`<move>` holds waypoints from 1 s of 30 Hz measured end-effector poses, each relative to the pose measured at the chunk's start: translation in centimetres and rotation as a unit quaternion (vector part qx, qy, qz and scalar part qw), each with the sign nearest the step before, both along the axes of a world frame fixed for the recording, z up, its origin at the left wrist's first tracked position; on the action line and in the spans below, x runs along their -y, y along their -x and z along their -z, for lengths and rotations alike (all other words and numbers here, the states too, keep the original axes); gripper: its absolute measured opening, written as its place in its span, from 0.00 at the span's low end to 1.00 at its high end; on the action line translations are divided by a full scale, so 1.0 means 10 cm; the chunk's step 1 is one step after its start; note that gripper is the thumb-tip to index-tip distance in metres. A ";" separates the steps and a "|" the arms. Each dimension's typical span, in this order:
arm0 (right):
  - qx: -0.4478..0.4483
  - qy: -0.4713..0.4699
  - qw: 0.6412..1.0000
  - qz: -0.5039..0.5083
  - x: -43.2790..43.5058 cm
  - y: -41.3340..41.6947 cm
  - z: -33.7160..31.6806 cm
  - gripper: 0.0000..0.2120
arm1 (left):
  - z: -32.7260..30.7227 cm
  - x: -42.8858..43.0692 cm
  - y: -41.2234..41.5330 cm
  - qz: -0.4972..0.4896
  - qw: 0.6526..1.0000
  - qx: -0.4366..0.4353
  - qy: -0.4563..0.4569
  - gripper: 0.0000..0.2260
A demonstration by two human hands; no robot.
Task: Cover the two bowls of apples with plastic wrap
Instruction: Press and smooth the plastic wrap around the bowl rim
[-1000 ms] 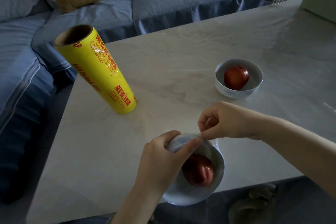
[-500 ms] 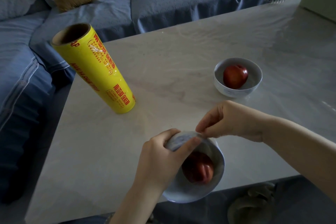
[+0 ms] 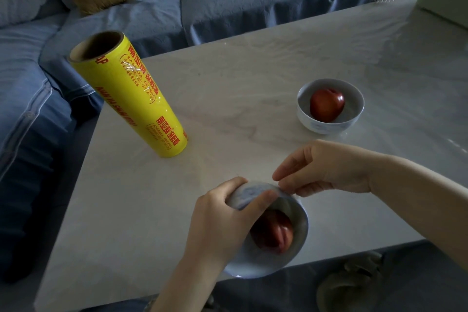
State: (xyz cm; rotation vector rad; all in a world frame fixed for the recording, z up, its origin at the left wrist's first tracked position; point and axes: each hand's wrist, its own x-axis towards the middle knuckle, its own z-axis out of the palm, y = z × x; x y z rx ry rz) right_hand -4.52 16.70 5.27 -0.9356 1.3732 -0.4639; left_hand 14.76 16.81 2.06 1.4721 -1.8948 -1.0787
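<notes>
While the left hand (image 3: 222, 220) grips the tilted near bowl (image 3: 255, 263) at lower centre to steady it at the edge of the counter (image 3: 253, 71), the right hand (image 3: 326, 170) pinches what looks like clear plastic wrap (image 3: 281, 189) at its far rim, likely to stretch it taut; the second bowl (image 3: 329, 126) sits centre right.

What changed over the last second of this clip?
The right hand uncurled its fingers a little, still pinching at the far rim of the near pale ceramic bowl with a red apple. The left hand keeps gripping that rim. The upright yellow plastic-wrap roll and the far apple bowl stayed put.
</notes>
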 end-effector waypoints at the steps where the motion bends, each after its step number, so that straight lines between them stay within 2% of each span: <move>1: -0.016 0.016 1.000 -0.003 -0.01 -0.01 0.00 0.05 | 0.00 0.00 0.00 -0.004 1.000 0.002 -0.003 0.15; 5: -0.048 0.055 0.997 -0.013 -0.02 -0.07 0.00 0.06 | 0.01 -0.02 0.00 -0.002 1.000 0.006 0.004 0.27; 8: -0.054 0.039 0.998 -0.018 -0.01 -0.08 0.02 0.08 | -0.01 -0.05 0.01 0.005 1.000 0.000 0.003 0.26; 10: -0.043 0.023 0.999 -0.008 -0.01 -0.07 0.05 0.08 | 0.00 -0.05 0.00 0.014 1.000 0.005 -0.002 0.22; 12: 0.019 -0.003 0.999 0.030 -0.01 -0.07 0.08 0.09 | 0.02 -0.04 -0.02 0.012 1.000 0.000 0.004 0.19; 14: 0.104 -0.033 0.991 0.078 -0.02 -0.06 0.10 0.12 | 0.03 -0.03 -0.02 0.016 1.000 -0.007 0.021 0.26; 16: 0.151 -0.049 0.982 0.104 -0.02 -0.06 0.13 0.14 | 0.04 -0.02 -0.03 0.023 0.999 -0.010 0.038 0.32; 20: 0.188 -0.066 0.973 0.119 -0.02 -0.08 0.16 0.20 | 0.02 -0.02 -0.04 0.031 0.998 -0.031 0.035 0.24; 26: 0.237 -0.118 0.956 0.124 -0.02 -0.08 0.16 0.14 | 0.03 -0.01 -0.09 0.039 0.998 -0.036 0.040 0.39; 28: 0.230 -0.122 0.958 0.117 -0.01 -0.09 0.13 0.11 | 0.03 0.00 -0.10 0.045 0.998 -0.039 0.030 0.40; 30: 0.180 -0.097 0.974 0.099 -0.01 -0.08 0.11 0.11 | 0.02 0.00 -0.10 0.044 0.998 -0.037 0.028 0.37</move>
